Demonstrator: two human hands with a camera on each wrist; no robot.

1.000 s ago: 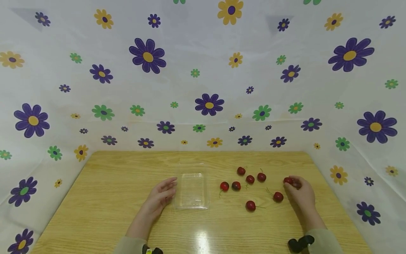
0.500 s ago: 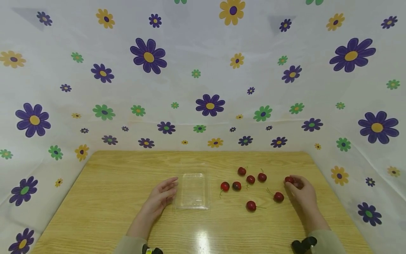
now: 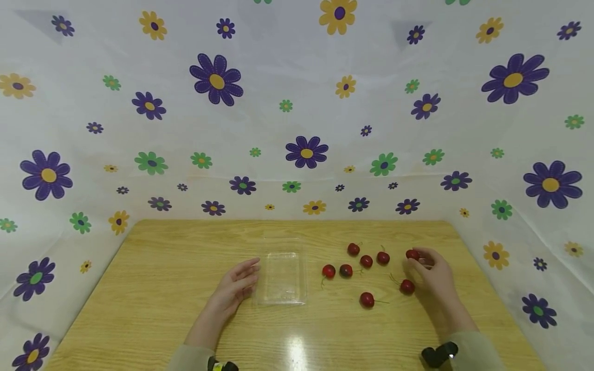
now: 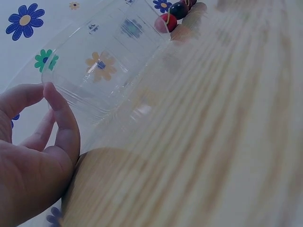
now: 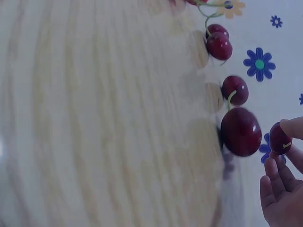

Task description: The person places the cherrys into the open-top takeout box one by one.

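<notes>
A clear plastic box (image 3: 284,303) stands on the wooden table, left of the cherries. My left hand (image 3: 234,291) is at its left side; in the left wrist view the thumb and a finger pinch the box's rim (image 4: 51,71). On the right, my right hand (image 3: 436,273) holds a dark red cherry (image 3: 411,254) between thumb and fingertips. The right wrist view shows this cherry (image 5: 280,138) raised beside a larger-looking one (image 5: 241,132) on the table. Nearest the right hand in the head view lies a stemmed cherry (image 3: 407,287).
Several more cherries lie between box and right hand, among them a front one (image 3: 366,300), a bright red one (image 3: 328,271) and a back one (image 3: 353,249). The wooden table (image 3: 162,288) ends at a flower-print sheet (image 3: 260,129) behind and at both sides.
My right hand has moved left and slightly away from me, carrying the pinched cherry with it. The left hand, the box and the other cherries have stayed in place.
</notes>
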